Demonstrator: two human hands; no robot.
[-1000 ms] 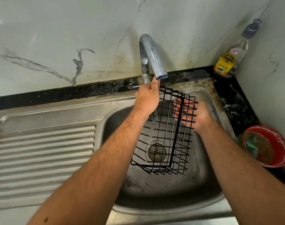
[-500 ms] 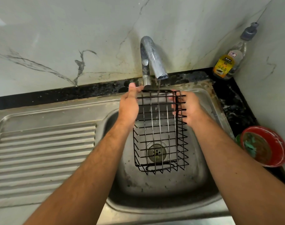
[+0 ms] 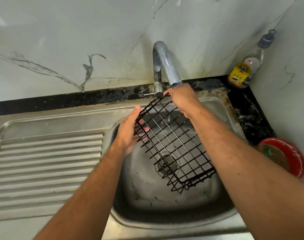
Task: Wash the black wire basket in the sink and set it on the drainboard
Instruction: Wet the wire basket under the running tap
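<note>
basket: black wire basket point(image 3: 173, 144) now tilted diagonally over the steel sink point(image 3: 165, 213) (was upright), under the tap's thin trickle
left hand point(image 3: 128, 132): fingers wrapped on its left edge
right hand point(image 3: 184, 99): moved up, gripping the top corner

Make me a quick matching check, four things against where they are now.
1 black wire basket
2 red bowl
3 soap bottle
4 drainboard

A back right corner of the counter
B held under the faucet over the sink
C left of the basin
D counter right of the sink

Pairs: 1-B, 2-D, 3-A, 4-C
</note>
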